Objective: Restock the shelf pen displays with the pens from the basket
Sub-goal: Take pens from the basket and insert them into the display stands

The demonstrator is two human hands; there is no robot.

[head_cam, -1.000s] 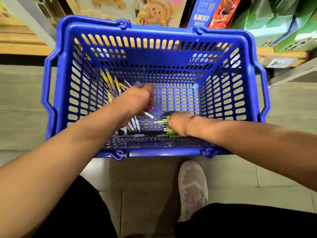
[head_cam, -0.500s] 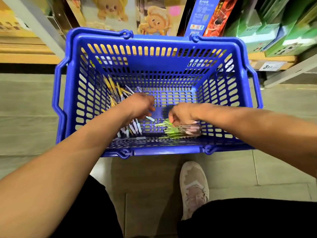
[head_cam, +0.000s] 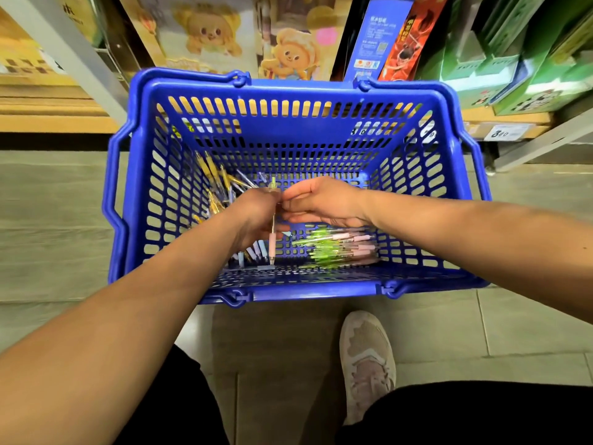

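Above the floor of the blue basket (head_cam: 305, 91), one pink-grip pen (head_cam: 272, 245) hangs almost upright, its tip down, lifted clear of the others. I judge it is held this way because the person collects pens into one hand before carrying them to the displays: an upright pen is easy to join with more of the same kind.

The left hand (head_cam: 256, 216) has its fingers curled round the upper part of this pen and grips it. The right hand (head_cam: 324, 202) meets it from the right side with the fingers rather straight and only a little apart. Its fingertips (head_cam: 285, 205) come to the pen just beside the left hand, but I cannot tell if they pinch it or only touch it.

Below the right wrist, a bundle of green and pink pens (head_cam: 337, 248) lies on the basket bottom. Some pale blue pens (head_cam: 255, 252) lie under the left hand, and yellow pens (head_cam: 213, 175) lean in the far left corner. So most of the stock is not yet taken out.

The basket stands on the tiled floor before a wooden shelf (head_cam: 57, 123) with coloured boxes (head_cam: 513, 59). No pen display shows here. A shoe (head_cam: 365, 358) is near the basket's close edge.
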